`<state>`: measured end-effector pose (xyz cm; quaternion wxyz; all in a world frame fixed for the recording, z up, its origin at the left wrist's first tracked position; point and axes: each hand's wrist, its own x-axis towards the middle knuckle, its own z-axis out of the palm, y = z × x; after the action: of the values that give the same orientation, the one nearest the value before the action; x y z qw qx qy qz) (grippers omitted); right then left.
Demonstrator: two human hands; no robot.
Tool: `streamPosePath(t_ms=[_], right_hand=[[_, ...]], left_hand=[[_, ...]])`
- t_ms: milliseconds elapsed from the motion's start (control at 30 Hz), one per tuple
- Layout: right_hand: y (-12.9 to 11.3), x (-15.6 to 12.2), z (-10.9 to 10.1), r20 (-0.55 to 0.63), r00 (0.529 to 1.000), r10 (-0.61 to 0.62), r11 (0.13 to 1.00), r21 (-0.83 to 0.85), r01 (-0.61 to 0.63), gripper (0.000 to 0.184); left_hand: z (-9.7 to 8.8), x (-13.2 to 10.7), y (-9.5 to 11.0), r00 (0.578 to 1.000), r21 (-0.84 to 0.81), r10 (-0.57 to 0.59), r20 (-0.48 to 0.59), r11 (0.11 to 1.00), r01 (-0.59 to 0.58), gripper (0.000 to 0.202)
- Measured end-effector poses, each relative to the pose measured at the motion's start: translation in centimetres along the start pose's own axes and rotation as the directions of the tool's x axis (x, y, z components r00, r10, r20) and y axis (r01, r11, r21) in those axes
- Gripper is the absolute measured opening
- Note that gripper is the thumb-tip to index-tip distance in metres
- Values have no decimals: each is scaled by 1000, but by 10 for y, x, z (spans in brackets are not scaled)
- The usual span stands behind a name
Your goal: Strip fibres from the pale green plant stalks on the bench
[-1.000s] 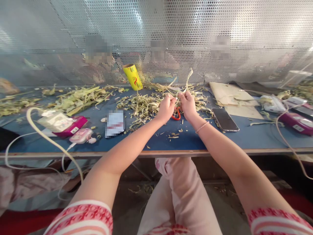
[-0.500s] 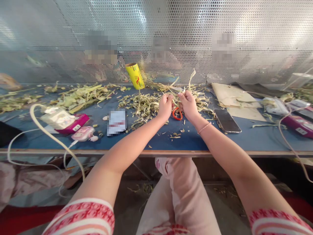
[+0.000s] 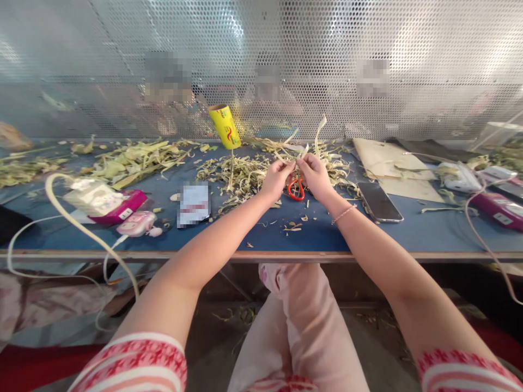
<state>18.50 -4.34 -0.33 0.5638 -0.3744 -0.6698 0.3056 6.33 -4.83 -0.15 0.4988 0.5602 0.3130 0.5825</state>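
My left hand [image 3: 277,178] and my right hand [image 3: 314,175] meet over the middle of the blue table [image 3: 368,231], both pinching pale dried leaf strips [image 3: 300,153] that stick up between the fingertips. Red-handled scissors [image 3: 296,189] lie on the table just below and between the two hands. A heap of the same shredded strips [image 3: 239,173] spreads behind and to the left of my hands. A yellow roll [image 3: 224,127] stands tilted on a thin stick behind the heap.
A black phone [image 3: 378,201] lies right of my right hand, beside a cardboard sheet [image 3: 386,160]. Pink devices [image 3: 137,222] and white cables [image 3: 77,223] sit at the left. More gadgets [image 3: 496,208] sit far right. A perforated metal screen [image 3: 310,60] backs the table, with people behind it.
My hands have drawn closer together, fingertips now touching over the strips. The scissors show more fully below them. Nothing else moved.
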Motion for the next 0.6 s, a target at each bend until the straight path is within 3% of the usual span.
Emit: streamPosePath(t_ms=[100,333,600], right_hand=[[-2,-1,1,-107,993,-42,998,-40,38,28],[-13,-8,5,-35,999,-22,999,22,23,21],[-9,-5,5,-115,993,3,1000,-14,-5,23]], left_hand=[[3,-2,1,999,-38,-39,5,999,39,34],[2,-4,-1,997,162,58,-48,986,-50,32],[0,-4,2,984,264,175,21,949,-175,30]])
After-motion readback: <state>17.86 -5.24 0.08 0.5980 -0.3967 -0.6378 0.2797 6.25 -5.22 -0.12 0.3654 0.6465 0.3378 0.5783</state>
